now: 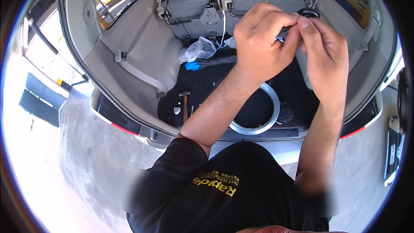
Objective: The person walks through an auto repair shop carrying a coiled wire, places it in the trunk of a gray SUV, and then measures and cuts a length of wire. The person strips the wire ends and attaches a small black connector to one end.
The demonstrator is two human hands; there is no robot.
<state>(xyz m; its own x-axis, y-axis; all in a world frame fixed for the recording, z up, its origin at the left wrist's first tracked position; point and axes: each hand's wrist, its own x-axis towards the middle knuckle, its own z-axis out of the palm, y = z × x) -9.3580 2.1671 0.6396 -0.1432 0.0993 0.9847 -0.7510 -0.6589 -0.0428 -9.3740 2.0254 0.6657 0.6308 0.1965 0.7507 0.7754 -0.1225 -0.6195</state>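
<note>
Both hands are raised in front of me, fingertips pressed together over the open cargo area. My left hand is closed in a pinch, its knuckles hiding most of what it grips. Fingers of my right hand are bent in a pinch too, thumb meeting the left fingertips. Just behind them shows a round black part, touching or very near the right fingers. A bit of something dark and blue peeks out between the hands; its kind is too hidden to tell. Below lies a coil of silvery wire on the cargo floor.
A hammer with a wooden handle lies left on the black cargo floor. Clear plastic bags and a blue item are farther back. A white cord hangs by the folded seats. Trim walls flank both sides.
</note>
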